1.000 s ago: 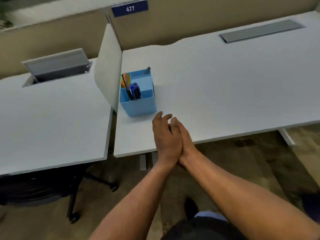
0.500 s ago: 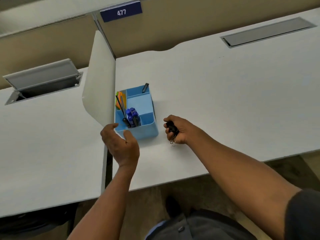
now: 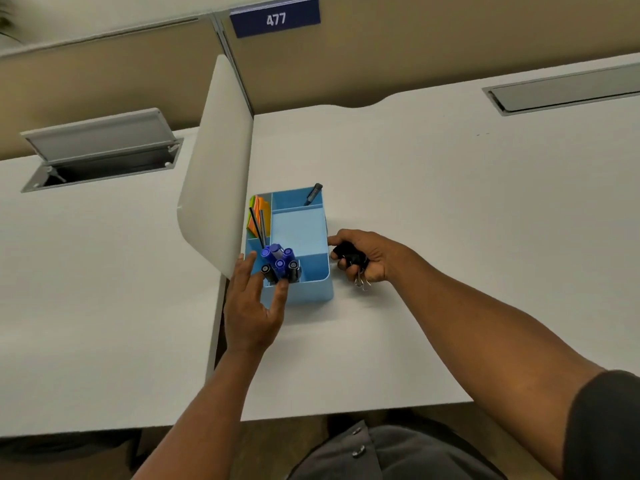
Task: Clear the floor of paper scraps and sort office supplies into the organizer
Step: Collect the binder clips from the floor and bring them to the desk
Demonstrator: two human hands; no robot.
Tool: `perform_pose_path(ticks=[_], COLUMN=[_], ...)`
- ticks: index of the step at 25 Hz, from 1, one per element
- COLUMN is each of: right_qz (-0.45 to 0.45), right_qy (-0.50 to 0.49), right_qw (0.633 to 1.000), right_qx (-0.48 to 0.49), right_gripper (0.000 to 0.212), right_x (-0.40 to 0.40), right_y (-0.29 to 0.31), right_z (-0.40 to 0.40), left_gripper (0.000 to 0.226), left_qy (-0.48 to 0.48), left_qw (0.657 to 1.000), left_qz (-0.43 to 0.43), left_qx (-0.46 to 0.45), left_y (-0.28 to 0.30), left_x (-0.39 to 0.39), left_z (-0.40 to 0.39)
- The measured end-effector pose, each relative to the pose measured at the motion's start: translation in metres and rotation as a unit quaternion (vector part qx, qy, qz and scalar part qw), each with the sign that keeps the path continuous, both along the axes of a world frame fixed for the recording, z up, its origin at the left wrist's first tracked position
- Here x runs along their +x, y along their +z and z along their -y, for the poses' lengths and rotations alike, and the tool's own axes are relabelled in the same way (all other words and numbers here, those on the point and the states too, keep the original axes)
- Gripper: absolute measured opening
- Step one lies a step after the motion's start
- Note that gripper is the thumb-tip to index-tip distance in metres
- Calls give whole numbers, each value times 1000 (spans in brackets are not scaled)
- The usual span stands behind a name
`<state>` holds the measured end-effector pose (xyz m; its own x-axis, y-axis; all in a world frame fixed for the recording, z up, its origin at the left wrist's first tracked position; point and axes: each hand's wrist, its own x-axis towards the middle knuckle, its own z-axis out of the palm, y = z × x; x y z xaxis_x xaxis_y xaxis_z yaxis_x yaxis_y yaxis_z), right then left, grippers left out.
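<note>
A light blue organizer (image 3: 304, 292) stands on the white desk (image 3: 433, 220), against a white divider panel. Blue and black markers (image 3: 278, 263) stand in its front left compartment. Orange sticky notes (image 3: 259, 216) and thin pens fill the back left one, and a grey pen (image 3: 313, 194) leans in the back compartment. My left hand (image 3: 254, 303) rests on the organizer's front left corner, fingers spread, thumb on the front wall. My right hand (image 3: 363, 256) is just right of the organizer, closed on black binder clips (image 3: 349, 254) with wire handles hanging below.
The white divider panel (image 3: 218, 168) separates this desk from the left desk (image 3: 86, 289). An open cable hatch (image 3: 100, 150) sits on the left desk and a closed one (image 3: 568, 88) at the back right. A blue "477" sign (image 3: 275, 17) hangs on the partition.
My hands, pressed together a second ago, have parted. The left hand has come onto the organizer's front corner. The right hand with the clips has moved close to the organizer's right wall.
</note>
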<state>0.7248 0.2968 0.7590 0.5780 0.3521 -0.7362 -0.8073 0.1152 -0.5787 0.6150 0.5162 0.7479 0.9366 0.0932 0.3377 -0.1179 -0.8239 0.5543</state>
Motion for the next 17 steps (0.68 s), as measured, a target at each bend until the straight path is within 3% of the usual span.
perform_pose_path(ticks=[4,10,12,15,17], right_qz=[-5,-28,-36,-22,7], right_qy=[27,43,47,-58,-205], right_qw=[1000,999,998,998,975], right_qx=[8,12,-5,-11,81], right_gripper=[7,20,15,9,13], right_x=[15,23,23,26,30], right_y=[-1,-9,-7,-3,9], right_z=[11,56,64,71,72], left_gripper=[54,56,57,60,62], left_qy=[2,16,21,24,25], left_qw=[1000,999,999,998,998], left_qz=[11,36,46,53,54], left_qx=[-2,0,1,0,-1], left_y=[0,-10,-12,-13,-13], left_x=[1,4,4,5,4], left_z=[2,2,3,3,3])
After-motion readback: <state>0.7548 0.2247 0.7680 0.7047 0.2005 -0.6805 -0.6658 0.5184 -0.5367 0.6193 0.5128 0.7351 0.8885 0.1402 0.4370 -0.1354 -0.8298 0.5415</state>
